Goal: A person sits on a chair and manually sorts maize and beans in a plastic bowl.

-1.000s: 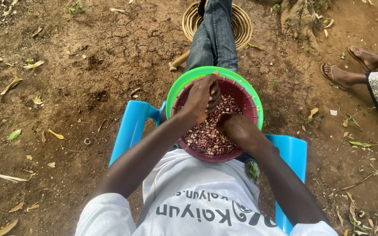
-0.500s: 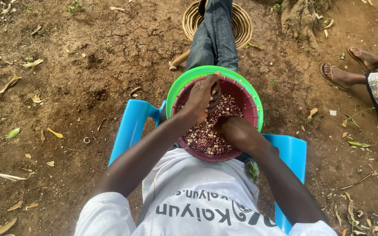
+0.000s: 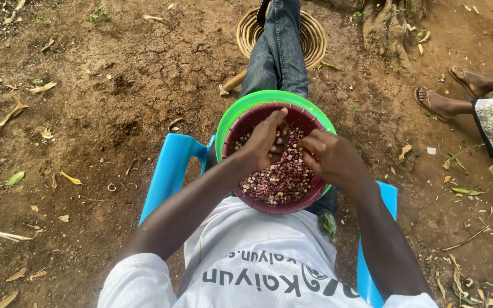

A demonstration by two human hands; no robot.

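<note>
The speckled beans [image 3: 278, 179] fill a maroon bowl [image 3: 241, 134] nested in a green bowl [image 3: 229, 120] on the lap, within easy reach of the left hand [image 3: 263, 140], fingers curled pinching beans, and the right hand [image 3: 332, 159], loosely closed just beside it.

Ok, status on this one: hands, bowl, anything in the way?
Left hand cupped over beans. Right hand in maroon bowl, pinching beans. Nothing blocking.

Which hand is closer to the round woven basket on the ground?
The left hand. It reaches over the far side of the maroon bowl, closer to the woven basket beyond the knees. The right hand sits a bit nearer the body.
</note>
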